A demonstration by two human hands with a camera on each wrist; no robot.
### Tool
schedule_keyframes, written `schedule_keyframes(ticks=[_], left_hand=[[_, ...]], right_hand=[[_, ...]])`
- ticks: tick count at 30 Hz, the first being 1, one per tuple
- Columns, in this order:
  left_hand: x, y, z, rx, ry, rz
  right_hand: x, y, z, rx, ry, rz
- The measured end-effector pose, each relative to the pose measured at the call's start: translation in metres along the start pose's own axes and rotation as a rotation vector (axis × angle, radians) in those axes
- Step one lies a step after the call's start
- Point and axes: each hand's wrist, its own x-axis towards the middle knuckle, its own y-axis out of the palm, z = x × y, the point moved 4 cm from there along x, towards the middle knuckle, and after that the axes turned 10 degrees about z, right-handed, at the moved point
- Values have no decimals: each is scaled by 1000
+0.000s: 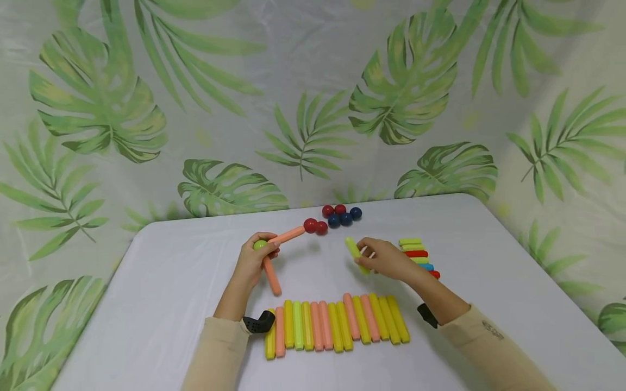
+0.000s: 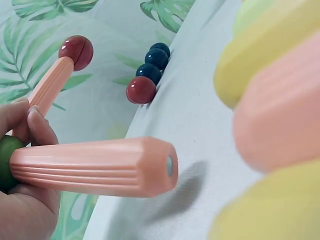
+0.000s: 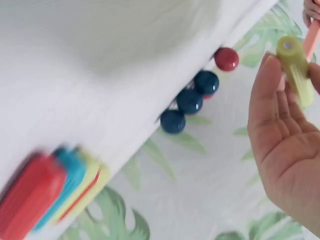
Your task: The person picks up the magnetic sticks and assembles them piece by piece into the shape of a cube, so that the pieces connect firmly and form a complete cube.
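My left hand point(image 1: 250, 259) grips a joined piece of a magnetic building toy by its green ball point(image 1: 260, 245). From that ball a pink stick point(image 1: 289, 235) runs to a red ball point(image 1: 310, 225), and a second pink stick point(image 1: 271, 277) slants toward me. In the left wrist view the second stick's free end shows a small grey disc. My right hand point(image 1: 389, 259) pinches a yellow-green stick point(image 1: 352, 247) between thumb and fingers, above the table and apart from the left hand's piece. The right wrist view shows this stick point(image 3: 295, 67) end-on, with a pale disc.
A row of yellow, pink and green sticks point(image 1: 337, 326) lies along the table's near side. Red and dark blue balls point(image 1: 345, 219) cluster at the back edge. Shorter red, blue and yellow-green sticks point(image 1: 415, 253) lie beyond my right hand. Leaf-patterned cloth point(image 1: 303, 136) hangs behind the white table point(image 1: 161, 304).
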Motion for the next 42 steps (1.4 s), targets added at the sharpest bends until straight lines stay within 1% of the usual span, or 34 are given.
schedule_keyframes(ticks=[4, 9, 12, 16, 18, 20, 23, 26, 28, 31, 35, 37, 39, 41, 42], left_hand=[[2, -1, 1, -15, -13, 6], [3, -4, 1, 4, -31, 11], [4, -7, 1, 12, -41, 18], [7, -14, 2, 28, -65, 14], [9, -20, 2, 54, -83, 15], [11, -26, 3, 95, -102, 29], [12, -36, 3, 168, -134, 78], [10, -46, 4, 252, -158, 101], [7, -50, 5, 316, -173, 110], [2, -54, 6, 409, -192, 129], [-5, -55, 5, 588, -215, 149], [-9, -55, 2, 715, -213, 159], [-12, -52, -2, 841, -211, 178], [-16, -48, -6, 930, -198, 215], [-18, -46, -7, 960, -197, 229]], right_hand=[[31, 13, 12, 71, -31, 63], [59, 20, 22, 97, -7, 89], [69, 20, 26, 94, 6, 103], [79, 20, 32, 78, -1, 119], [83, 20, 37, 77, -2, 119], [89, 20, 41, 82, 13, 111], [100, 22, 44, 97, 45, 100], [111, 27, 44, 103, 67, 97], [118, 31, 44, 84, 80, 100], [125, 36, 43, 33, 108, 101], [133, 43, 39, 9, 144, 81], [135, 46, 39, 8, 151, 68], [138, 47, 38, -12, 144, 51], [142, 47, 36, -46, 139, 43], [145, 47, 35, -64, 137, 40]])
